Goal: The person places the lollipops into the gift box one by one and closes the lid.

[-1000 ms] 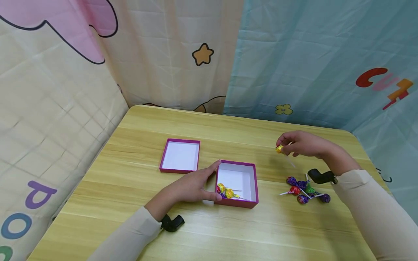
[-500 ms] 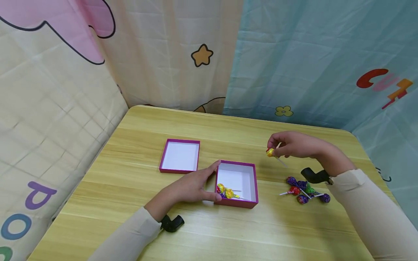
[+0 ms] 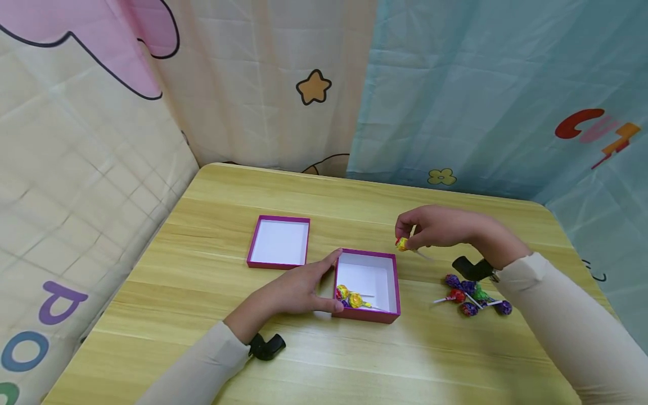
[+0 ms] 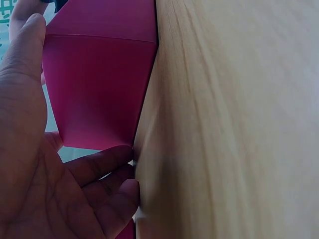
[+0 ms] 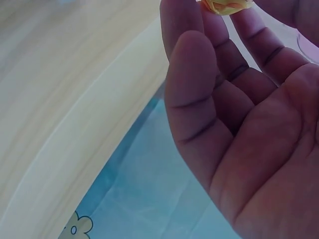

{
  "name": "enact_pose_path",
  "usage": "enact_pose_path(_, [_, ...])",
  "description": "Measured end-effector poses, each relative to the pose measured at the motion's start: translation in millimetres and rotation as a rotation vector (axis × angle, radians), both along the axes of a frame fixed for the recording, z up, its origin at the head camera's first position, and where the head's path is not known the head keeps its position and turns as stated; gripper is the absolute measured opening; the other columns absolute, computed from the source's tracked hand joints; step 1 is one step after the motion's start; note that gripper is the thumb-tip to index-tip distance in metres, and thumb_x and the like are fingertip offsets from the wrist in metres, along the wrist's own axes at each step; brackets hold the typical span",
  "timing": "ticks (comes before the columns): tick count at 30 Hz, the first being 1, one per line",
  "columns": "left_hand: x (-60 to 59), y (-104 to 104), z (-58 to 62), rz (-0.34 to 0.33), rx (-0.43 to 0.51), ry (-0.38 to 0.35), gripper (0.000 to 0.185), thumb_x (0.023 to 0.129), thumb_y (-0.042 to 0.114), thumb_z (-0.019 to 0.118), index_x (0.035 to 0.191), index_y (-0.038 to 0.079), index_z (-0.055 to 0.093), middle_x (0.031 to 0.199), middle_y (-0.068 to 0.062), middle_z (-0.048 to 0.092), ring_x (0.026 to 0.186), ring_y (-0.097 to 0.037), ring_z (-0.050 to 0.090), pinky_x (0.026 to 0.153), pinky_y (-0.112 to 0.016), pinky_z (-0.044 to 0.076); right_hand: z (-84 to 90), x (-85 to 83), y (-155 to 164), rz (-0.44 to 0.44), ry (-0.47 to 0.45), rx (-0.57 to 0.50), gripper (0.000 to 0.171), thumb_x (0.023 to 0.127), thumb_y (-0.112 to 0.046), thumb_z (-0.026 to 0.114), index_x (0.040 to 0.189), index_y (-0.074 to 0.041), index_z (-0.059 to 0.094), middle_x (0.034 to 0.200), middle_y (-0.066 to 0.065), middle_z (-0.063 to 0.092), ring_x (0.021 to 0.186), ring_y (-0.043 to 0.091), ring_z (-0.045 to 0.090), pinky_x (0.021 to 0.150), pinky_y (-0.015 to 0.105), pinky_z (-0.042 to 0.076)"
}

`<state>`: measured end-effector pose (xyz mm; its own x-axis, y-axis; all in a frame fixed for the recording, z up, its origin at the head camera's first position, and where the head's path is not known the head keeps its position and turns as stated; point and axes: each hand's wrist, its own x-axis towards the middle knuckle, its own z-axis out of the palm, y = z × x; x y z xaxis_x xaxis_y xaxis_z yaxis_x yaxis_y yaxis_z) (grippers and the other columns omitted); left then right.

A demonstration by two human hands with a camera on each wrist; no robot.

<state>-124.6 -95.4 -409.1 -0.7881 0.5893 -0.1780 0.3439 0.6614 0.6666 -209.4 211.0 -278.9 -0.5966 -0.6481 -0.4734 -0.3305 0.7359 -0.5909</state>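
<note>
The lollipop (image 3: 402, 244) I held had a round head in a yellow wrapper with a touch of red, on a thin white stick that slanted down to the right. It hung in the air just beyond the far right corner of the magenta box (image 3: 368, 279), which stood open on the wooden table (image 3: 202, 236) with two or three wrapped sweets (image 3: 349, 297) lying in its near left corner. A second ago the lollipop had been well to the right of the box and a little farther off; my right hand (image 3: 436, 228) had since carried it left and nearer, until it was almost over the box's edge. My left hand (image 3: 298, 288) had not shifted. My right hand was raised above the table, palm turned down, its fingertips pinching the stick close under the head; the wrist view showed the yellow wrapper (image 5: 227, 5) at my fingertips. My left hand lay flat against the left wall of the box, thumb along the far edge, fingers straight and pressing the side. A small heap of lollipops (image 3: 473, 295) lay on the table to the right, and the shallow lid (image 3: 279, 242) sat to the far left.
</note>
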Motion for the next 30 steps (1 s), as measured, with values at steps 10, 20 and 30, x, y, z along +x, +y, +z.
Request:
enact_pose_path(10, [-0.6,0,-1.4,0.010,-0.005,-0.006,0.113,0.074,0.075,0.068,0.160,0.037,0.005,0.160,0.002,0.030,0.143,-0.017,0.032,0.113,-0.041,0.033,-10.1,-2.7,-25,0.081,-0.007,0.027,0.006,0.095,-0.009,0.064,0.099,-0.012,0.062,0.096,0.001,0.063,0.084,0.021,0.059,0.071,0.036,0.050])
enact_pose_path(20, [-1.3,0,-2.7,0.013,-0.004,-0.009,0.113,0.074,0.076,0.067,0.159,0.038,0.005,0.160,0.003,0.030,0.143,-0.017,0.032,0.113,-0.041,0.032,-16.1,1.3,-52,0.151,-0.016,0.042,0.007,0.093,-0.009,0.067,0.096,-0.014,0.062,0.095,-0.002,0.063,0.085,0.021,0.060,0.072,0.035,0.054])
enact_pose_path(30, [-1.3,-1,-2.7,0.008,0.002,-0.005,0.113,0.074,0.076,0.067,0.160,0.037,0.005,0.160,0.004,0.029,0.142,-0.015,0.033,0.112,-0.040,0.034,-24.0,3.2,-73,0.179,-0.019,0.066,0.008,0.093,-0.013,0.069,0.096,-0.017,0.063,0.095,-0.002,0.062,0.087,0.021,0.057,0.071,0.034,0.052])
